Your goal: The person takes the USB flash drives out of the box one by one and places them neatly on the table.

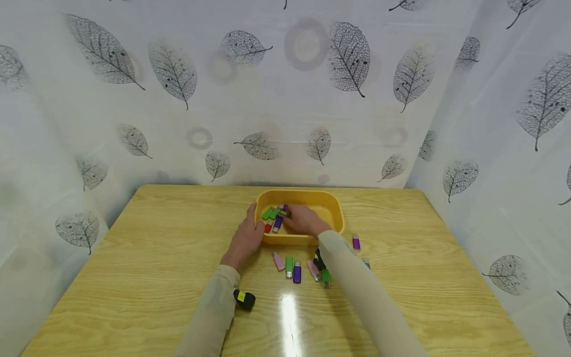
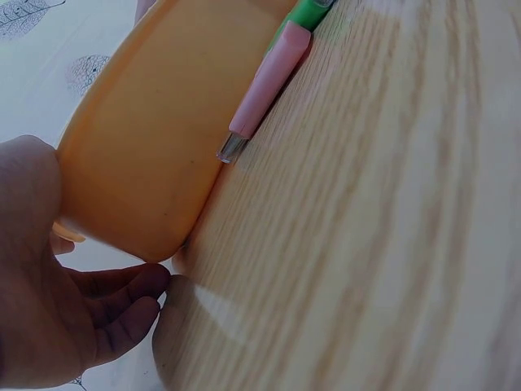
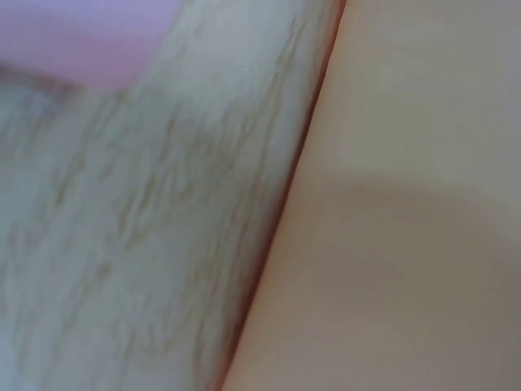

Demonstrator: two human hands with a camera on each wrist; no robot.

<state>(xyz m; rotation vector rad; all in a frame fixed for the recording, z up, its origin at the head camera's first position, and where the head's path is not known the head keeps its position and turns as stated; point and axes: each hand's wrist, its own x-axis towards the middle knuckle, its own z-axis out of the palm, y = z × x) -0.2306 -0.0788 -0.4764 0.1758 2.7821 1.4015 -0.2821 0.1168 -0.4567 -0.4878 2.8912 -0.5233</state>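
A yellow plastic bin (image 1: pixel 327 239) stands toward the table's far edge with several USB flash drives inside, among them green (image 1: pixel 267 213), red (image 1: pixel 268 227) and purple (image 1: pixel 277 224) ones. My left hand (image 1: pixel 245 239) grips the bin's left end; in the left wrist view its thumb lies against the wall and its fingers reach the lower corner. Inside the bin, my right hand (image 1: pixel 305 220) pinches a dark USB flash drive (image 1: pixel 282 214) above the others, its fingertips partly hidden. The right wrist view shows only the bin wall (image 3: pixel 407 244) and a blurred pink flash drive (image 3: pixel 89 37).
In front of the bin lie pink (image 1: pixel 278 261), green (image 1: pixel 289 267) and purple (image 1: pixel 297 272) flash drives. Another pink (image 1: pixel 313 270) and green one (image 1: pixel 326 279) sit by my right sleeve. A purple one (image 1: pixel 356 242) lies right of the bin. A leaf-patterned curtain (image 1: pixel 285 109) hangs behind.
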